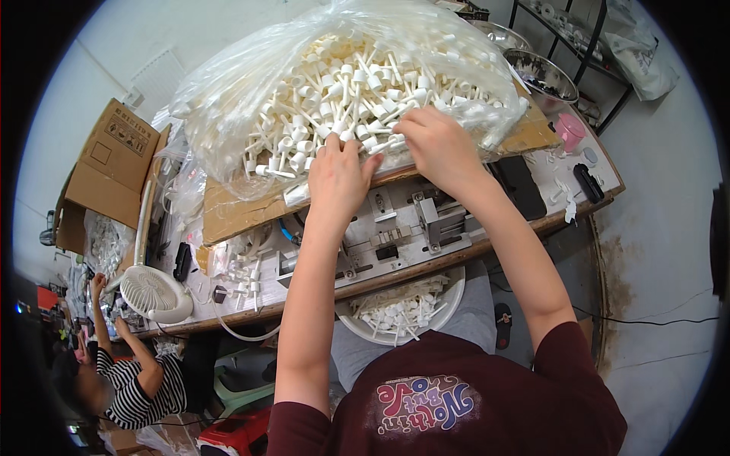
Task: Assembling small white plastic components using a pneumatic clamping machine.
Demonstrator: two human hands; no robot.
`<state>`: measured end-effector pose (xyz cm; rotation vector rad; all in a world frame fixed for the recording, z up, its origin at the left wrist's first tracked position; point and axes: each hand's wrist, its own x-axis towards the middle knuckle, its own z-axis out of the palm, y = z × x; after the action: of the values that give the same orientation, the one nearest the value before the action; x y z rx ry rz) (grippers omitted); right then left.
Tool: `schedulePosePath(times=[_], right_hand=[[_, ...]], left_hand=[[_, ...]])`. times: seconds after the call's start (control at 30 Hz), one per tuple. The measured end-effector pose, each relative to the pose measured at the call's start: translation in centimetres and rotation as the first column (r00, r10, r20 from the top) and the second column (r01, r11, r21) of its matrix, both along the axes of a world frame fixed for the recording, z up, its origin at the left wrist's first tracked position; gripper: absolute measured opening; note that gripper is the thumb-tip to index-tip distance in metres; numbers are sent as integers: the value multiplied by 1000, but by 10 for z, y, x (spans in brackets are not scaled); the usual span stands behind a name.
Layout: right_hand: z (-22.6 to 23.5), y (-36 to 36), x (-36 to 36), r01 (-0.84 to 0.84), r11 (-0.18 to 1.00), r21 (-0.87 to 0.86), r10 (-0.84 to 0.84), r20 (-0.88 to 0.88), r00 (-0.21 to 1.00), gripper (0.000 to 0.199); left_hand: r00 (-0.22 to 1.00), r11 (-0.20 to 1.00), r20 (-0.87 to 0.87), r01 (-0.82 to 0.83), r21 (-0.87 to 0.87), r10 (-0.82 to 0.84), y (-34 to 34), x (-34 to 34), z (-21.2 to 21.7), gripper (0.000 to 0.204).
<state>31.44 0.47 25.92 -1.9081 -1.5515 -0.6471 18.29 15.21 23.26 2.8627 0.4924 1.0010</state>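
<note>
A big clear plastic bag (228, 83) full of small white plastic stemmed parts (334, 91) lies on a cardboard sheet (228, 213) at the back of the workbench. Both my hands reach into the bag's open front edge. My left hand (338, 176) rests palm down among the parts, fingers curled over a few. My right hand (439, 144) lies beside it, fingertips pinching some white parts. On my lap below the bench sits a white bowl (449, 304) with more of the same parts.
A metal jig (426, 224) is fixed to the bench under my arms. A small white fan (156, 292), loose white parts, a black phone (521, 186), a pink cup (570, 131) and metal bowls (544, 76) surround it. A person in a striped shirt (144, 387) sits at the left.
</note>
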Motion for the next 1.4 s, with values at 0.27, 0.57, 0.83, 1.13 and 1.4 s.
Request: schedulePosePath(times=[0.27, 0.57, 0.83, 1.13, 1.4], right_hand=[[12, 46, 22, 50, 813, -579, -31, 42, 999, 21], [-1, 25, 30, -115, 957, -267, 92, -96, 991, 20], [8, -22, -25, -126, 971, 203, 239, -829, 506, 26], [-22, -74, -84, -61, 974, 219, 227, -960, 165, 28], [-46, -98, -106, -15, 990, 142, 143, -988, 60, 31]], left_hand=[[999, 973, 50, 15, -231, -4, -8, -11, 8, 44], [930, 864, 350, 265, -428, -112, -29, -46, 32, 33], [958, 843, 158, 287, -455, -241, -92, -130, -35, 35], [989, 986, -58, 130, -107, -136, -100, -116, -75, 30], [987, 988, -104, 112, -106, -123, -97, -113, -69, 31]])
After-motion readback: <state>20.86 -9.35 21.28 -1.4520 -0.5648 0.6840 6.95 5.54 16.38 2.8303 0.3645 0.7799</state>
